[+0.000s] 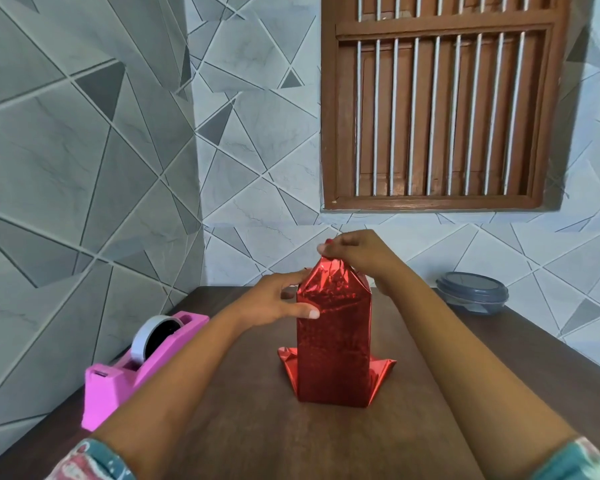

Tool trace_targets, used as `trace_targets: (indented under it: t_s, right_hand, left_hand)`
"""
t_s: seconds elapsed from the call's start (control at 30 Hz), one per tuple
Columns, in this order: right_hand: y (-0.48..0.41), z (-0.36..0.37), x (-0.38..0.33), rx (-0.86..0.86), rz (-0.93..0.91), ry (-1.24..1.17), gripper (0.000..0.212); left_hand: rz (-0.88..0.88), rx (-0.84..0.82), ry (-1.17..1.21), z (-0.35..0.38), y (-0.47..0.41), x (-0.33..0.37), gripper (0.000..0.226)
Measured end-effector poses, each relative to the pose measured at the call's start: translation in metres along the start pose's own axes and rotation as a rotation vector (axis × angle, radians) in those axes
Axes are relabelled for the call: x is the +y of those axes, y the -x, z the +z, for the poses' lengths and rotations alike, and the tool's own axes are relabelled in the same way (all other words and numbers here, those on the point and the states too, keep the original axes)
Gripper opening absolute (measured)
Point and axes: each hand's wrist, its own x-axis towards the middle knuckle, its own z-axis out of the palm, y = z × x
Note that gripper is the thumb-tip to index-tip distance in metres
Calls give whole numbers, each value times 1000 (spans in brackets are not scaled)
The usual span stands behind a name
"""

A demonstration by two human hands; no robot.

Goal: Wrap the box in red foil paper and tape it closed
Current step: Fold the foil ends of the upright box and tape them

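Standing upright, long axis vertical: box (333,341); left fingers (291,278) gripping its side, right fingers (330,249) pinching top foil (329,273).

The box (333,348) stands upright mid-table (257,427). A tape dispenser (136,365) sits at its left. A lidded container (471,292) lies behind, to the right.

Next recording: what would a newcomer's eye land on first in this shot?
The shiny red foil-wrapped box stands upright in the centre, the right hand pinching the foil gathered at its top, the left hand holding its upper left side. The bright pink tape dispenser sits at the left edge of the table, and a brown barred window is set in the wall above.
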Motion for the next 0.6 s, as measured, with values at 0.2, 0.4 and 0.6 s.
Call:
trace_targets:
  t_s: [0.2,0.4,0.6]
  right_hand:
    - [1,11,1,227,35,-511,7]
    - [15,-9,14,388,-162,-359,20]
    - [29,-12,51,110,-231,91,13]
  left_hand:
    - [2,-10,-8,-2,0,0,51]
    - [0,-16,10,-3,1,-1,52]
    - [27,-19,44,-2,1,1,56]
